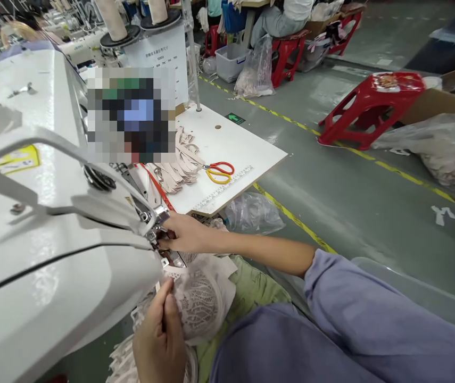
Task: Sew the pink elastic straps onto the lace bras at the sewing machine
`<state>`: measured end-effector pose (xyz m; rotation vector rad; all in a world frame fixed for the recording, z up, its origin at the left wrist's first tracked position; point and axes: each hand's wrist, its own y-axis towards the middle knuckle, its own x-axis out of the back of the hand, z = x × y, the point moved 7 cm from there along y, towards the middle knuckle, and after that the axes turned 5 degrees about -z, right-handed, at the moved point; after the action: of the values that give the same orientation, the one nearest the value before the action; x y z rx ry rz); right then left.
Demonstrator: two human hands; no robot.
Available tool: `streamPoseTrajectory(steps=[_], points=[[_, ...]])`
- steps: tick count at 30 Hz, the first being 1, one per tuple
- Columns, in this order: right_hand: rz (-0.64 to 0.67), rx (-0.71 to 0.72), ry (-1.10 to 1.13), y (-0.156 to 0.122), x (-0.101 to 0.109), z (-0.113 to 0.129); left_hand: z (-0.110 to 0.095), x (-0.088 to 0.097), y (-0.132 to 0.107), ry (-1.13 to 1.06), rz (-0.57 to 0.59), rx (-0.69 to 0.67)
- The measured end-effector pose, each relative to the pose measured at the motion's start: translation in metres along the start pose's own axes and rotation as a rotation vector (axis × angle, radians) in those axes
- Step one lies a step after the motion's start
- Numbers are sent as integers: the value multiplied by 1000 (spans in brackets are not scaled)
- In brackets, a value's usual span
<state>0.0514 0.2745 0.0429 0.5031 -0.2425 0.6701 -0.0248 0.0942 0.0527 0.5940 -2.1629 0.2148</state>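
Note:
My left hand (159,335) is closed at the lower middle, thumb and forefinger pinching the edge of a pale beige lace bra (197,303). The bra's lace cup hangs beside these fingers, just below the needle area of a white sewing machine (103,276). From the right, my right hand (189,234) reaches to the machine's presser foot (175,259). Its fingers curl there, with the tips partly hidden behind metal parts, so what they hold cannot be made out. More beige lace pieces (125,359) hang below my left hand.
On the white table (251,143) lie a bundle of beige straps (177,165) and red-and-yellow-handled scissors (219,172), with a printed ruler (225,189) along its edge. Thread cones (111,18) stand above. A red stool (374,106) and plastic bags (446,149) are on the floor.

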Motion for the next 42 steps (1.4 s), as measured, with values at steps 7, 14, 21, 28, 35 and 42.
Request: streamPoseTrajectory(steps=[7,14,21,28,35,42], points=[[-20,-12,40,0,1,2,-2,1,0,5,-39,-59],[-21,29,94,-2,3,1,-11,-2,-5,-35,-12,11],[-36,58,85,-5,4,0,1,-7,-3,-38,-31,-184],[-70,78,66,-7,9,2,13,-2,-8,62,-93,-115],[-86,48,48,-10,6,-1,-37,-10,-22,296,-394,-524],[-119,48,27,-9,2,-1,-48,-26,-21,468,-394,-507]])
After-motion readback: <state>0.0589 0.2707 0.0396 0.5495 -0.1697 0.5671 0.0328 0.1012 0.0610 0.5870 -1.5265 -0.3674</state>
